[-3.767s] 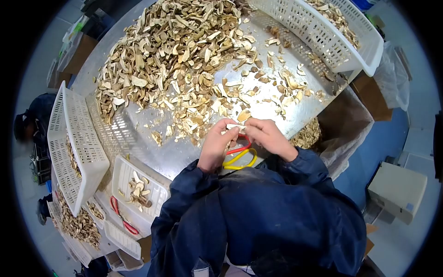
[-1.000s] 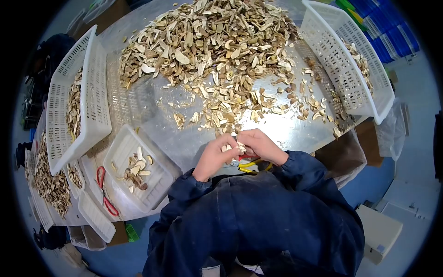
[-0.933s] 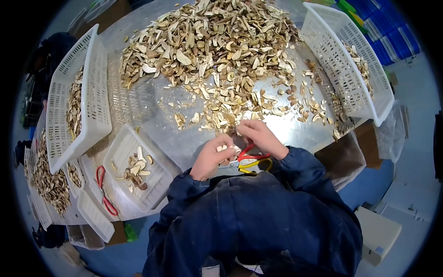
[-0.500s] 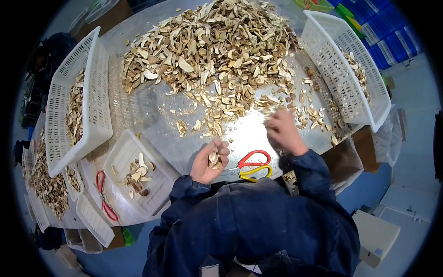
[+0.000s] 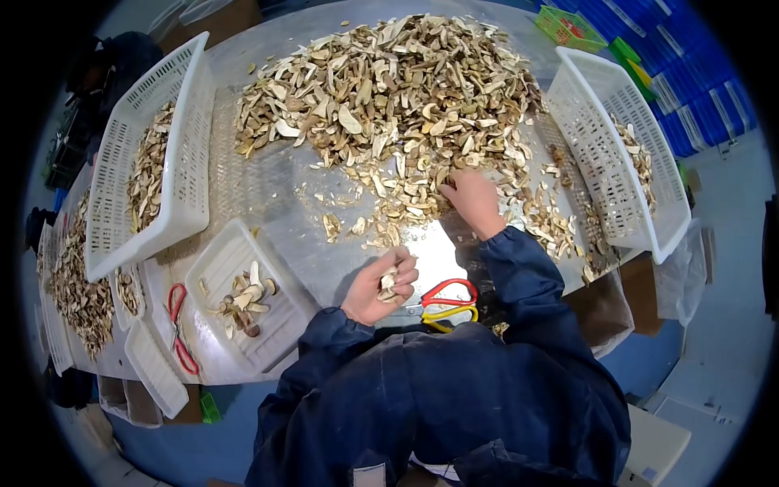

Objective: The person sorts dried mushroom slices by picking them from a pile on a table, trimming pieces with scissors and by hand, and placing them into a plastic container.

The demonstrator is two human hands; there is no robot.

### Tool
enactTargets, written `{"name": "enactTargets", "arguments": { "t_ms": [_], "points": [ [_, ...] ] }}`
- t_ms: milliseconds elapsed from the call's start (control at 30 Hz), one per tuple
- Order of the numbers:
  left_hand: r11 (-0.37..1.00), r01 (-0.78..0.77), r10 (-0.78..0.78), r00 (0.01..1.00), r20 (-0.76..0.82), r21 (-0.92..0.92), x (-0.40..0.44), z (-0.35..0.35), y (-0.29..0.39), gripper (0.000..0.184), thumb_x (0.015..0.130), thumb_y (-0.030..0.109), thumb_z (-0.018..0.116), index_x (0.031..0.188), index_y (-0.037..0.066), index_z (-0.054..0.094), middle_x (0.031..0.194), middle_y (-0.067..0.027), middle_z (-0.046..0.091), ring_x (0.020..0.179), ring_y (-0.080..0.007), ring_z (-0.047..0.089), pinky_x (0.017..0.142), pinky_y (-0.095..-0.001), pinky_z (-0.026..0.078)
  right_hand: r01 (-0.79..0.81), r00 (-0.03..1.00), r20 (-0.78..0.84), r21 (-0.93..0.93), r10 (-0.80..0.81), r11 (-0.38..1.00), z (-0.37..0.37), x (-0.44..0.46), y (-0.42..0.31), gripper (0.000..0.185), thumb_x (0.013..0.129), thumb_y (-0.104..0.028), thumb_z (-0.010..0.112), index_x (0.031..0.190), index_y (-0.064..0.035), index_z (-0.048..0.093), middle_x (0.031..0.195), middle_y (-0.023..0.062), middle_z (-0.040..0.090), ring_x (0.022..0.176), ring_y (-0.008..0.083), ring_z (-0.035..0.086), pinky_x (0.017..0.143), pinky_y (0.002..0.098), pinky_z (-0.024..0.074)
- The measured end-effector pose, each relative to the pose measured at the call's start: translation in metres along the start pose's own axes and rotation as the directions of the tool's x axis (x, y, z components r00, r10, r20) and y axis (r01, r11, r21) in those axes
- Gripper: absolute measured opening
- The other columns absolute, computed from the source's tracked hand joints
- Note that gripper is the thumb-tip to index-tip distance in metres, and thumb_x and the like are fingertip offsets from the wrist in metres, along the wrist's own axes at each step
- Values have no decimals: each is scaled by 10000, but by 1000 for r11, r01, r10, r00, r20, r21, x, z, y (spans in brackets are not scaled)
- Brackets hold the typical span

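Note:
My left hand (image 5: 378, 288) is curled, palm up, around pale dried mushroom slices (image 5: 388, 284) near the table's front edge. At the front of a large heap of dried mushroom slices (image 5: 389, 89), my right hand (image 5: 474, 201) reaches down with its fingers drawn together. Its fingertips touch the loose slices there, and whatever they pinch is hidden. Between my left hand and my right forearm lie scissors with one red and one yellow handle (image 5: 449, 302), close to my body; their blades are mostly out of sight.
White perforated baskets holding slices stand left (image 5: 187, 154) and right (image 5: 600, 154). A shallow white tray (image 5: 280, 312) with some pieces sits at the left front, beside red-handled scissors (image 5: 176, 325). Blue crates (image 5: 690, 89) are stacked at the back right. Another slice pile (image 5: 81, 292) lies far left.
My right hand has moved forward and slightly left, to the heap's front edge. My left hand still holds its slices, slightly higher in view. The whole view has shifted slightly.

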State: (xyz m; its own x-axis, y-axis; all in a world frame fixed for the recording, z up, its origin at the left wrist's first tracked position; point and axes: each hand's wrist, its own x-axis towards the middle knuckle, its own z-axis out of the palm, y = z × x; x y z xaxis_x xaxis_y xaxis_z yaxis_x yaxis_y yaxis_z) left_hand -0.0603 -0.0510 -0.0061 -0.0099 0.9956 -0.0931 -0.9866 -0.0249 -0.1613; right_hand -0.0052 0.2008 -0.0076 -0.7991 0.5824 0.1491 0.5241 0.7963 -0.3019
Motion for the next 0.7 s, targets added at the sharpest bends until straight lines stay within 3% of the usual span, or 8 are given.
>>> {"name": "enactTargets", "arguments": {
  "t_ms": [100, 233, 400, 567, 600, 633, 667, 700],
  "points": [
    [981, -47, 90, 970, -225, 189, 5, -8, 0, 264, 983, 178, 418, 1210, 62, 488, 1043, -56, 515, 935, -159, 513, 761, -275, 473, 80, 997, -4, 105, -80, 991, 0, -11, 6, 281, 780, -305, 646, 728, -29, 640, 656, 135, 603, 646, 332, 602, 604, 429, 470],
    [971, -72, 128, 962, -243, 227, 16, -14, -1, 397, 992, 168, 390, 1378, 76, 381, 1330, -61, 457, 1254, -186, 422, 1063, -341, 350, -151, 968, 243, 357, 64, 922, -36, -31, -3, 281, 777, -293, 646, 750, -14, 639, 672, 137, 613, 612, 300, 593, 568, 380, 450],
    [973, -166, 197, 959, -204, 161, 17, -17, -3, 398, 980, 156, 410, 1370, 74, 407, 1346, -87, 469, 1271, -228, 421, 1080, -373, 327, 23, 895, 355, 569, -271, 822, -40, -41, -35, 230, 765, -218, 664, 819, 4, 637, 645, 104, 600, 570, 157, 553, 535, 292, 428],
    [993, -116, 112, 965, -239, -2, 2, -58, 22, 366, 969, 140, 442, 1327, 65, 453, 1292, -128, 517, 1145, -243, 533, 922, -379, 468, 22, 985, 133, 540, -111, 841, 10, -34, -2, 218, 684, -154, 559, 813, 22, 561, 751, 213, 574, 719, 372, 557, 644, 446, 446],
    [991, -131, 124, 957, -262, -7, 2, -50, 18, 367, 973, 144, 438, 1334, 81, 453, 1329, -118, 487, 1171, -233, 516, 942, -378, 455, 226, 974, -155, 569, -167, 791, 25, -32, 3, 194, 689, -141, 562, 786, 27, 573, 716, 213, 577, 674, 375, 567, 611, 453, 457],
    [989, -145, 136, 949, -285, -10, 0, -41, 15, 369, 976, 148, 434, 1341, 98, 452, 1367, -109, 457, 1197, -222, 499, 961, -378, 443, 73, 995, 29, 402, -92, 913, 19, -23, -4, 162, 694, -129, 573, 719, 31, 583, 648, 208, 568, 603, 361, 579, 550, 443, 467],
    [975, -192, 219, 908, -359, 109, 1, -26, 17, 343, 981, 110, 402, 1310, 105, 500, 1320, -81, 511, 1154, -184, 530, 922, -362, 480, 137, 990, -62, 277, -125, 951, 33, -4, -8, 153, 695, -121, 583, 663, 28, 601, 608, 198, 574, 558, 342, 591, 502, 421, 473],
    [993, -98, 115, 947, -298, 71, 10, -28, 19, 345, 980, 112, 409, 1311, 126, 503, 1323, -78, 509, 1164, -181, 524, 930, -363, 476, -80, 981, 192, 292, 24, 953, 19, 13, -12, 133, 683, -110, 604, 666, 19, 630, 607, 191, 589, 564, 338, 602, 511, 410, 492]
  ]
}}
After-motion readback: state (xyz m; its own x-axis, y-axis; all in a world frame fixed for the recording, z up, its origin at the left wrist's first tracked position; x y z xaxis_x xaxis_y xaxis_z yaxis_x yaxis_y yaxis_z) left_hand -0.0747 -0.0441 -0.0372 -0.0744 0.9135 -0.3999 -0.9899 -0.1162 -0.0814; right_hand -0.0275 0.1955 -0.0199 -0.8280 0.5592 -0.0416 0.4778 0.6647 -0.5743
